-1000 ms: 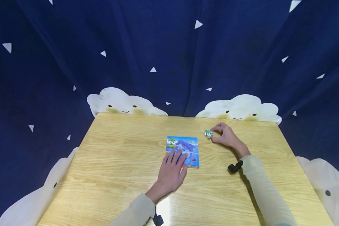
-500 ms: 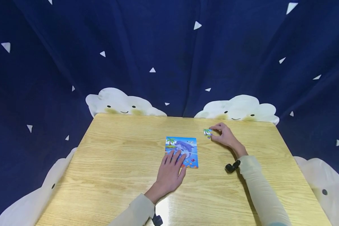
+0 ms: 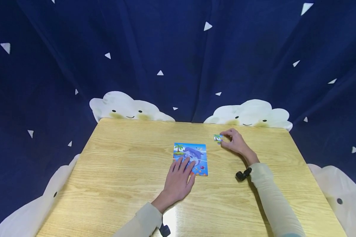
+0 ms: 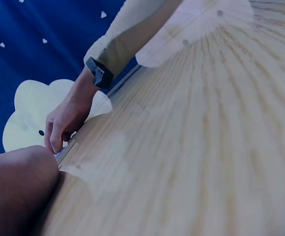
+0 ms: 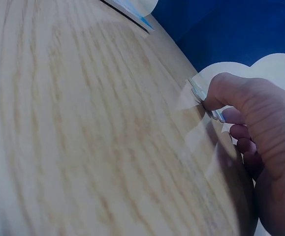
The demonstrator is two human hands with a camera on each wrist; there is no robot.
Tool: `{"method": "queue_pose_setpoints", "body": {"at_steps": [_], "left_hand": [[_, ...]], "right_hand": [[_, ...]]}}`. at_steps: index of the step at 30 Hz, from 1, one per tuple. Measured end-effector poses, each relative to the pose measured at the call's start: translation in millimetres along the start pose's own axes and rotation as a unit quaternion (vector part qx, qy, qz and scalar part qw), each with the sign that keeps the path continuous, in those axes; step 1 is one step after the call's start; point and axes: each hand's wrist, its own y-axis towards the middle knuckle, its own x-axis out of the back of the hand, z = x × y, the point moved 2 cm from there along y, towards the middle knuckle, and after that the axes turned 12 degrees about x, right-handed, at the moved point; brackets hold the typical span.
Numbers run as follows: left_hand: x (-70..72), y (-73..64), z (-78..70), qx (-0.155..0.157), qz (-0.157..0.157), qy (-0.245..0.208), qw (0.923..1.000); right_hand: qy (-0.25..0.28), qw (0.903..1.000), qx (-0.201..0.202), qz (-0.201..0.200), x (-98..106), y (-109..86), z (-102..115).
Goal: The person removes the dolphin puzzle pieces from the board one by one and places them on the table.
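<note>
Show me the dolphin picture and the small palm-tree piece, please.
Dolphin picture (image 3: 195,154): head view, on the dolphin's body.
Palm-tree piece (image 3: 217,137): head view, on its printed palm tree.

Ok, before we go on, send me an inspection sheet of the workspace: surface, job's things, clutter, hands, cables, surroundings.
Surface: wood-grain tabletop, with bright glare near the left wrist.
Job's things: dolphin picture lying flat, lower left part covered; palm-tree puzzle piece apart from it.
Clutter: nothing seen.
Hands: left hand rests on the picture; right hand pinches the piece.
Cables: nothing seen.
Surroundings: navy curtain with white triangles and clouds.
</note>
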Motion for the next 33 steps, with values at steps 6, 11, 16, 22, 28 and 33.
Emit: {"method": "queue_pose_setpoints", "body": {"at_steps": [6,11,16,22,28,33], "left_hand": [[1.9,-0.6,0.2,-0.006,-0.019,-0.009,0.9998],[2.2,0.2,0.3,-0.009,-0.023,-0.014,0.9996],[2.6,1.0,0.9,-0.009,-0.022,-0.011,0.9997],[0.8,2.0,2.0,0.002,0.009,-0.003,1.0000],[-0.3,1.5,1.5,0.004,0.016,0.001,0.9999],[-0.7,1.5,0.8,-0.002,0.005,0.002,1.0000]], "right_hand": [[0.004,0.9999,0.006,-0.009,-3,1.5,6],[0.009,0.9996,0.010,-0.024,-5,-0.1,19],[0.036,0.9985,0.026,-0.034,-10,2.1,40],[0.080,0.9955,0.048,-0.013,-31,7.4,68],[0.071,0.9939,0.077,0.032,-52,14.5,96],[0.047,0.9916,0.091,0.079,-64,21.1,109]]}}
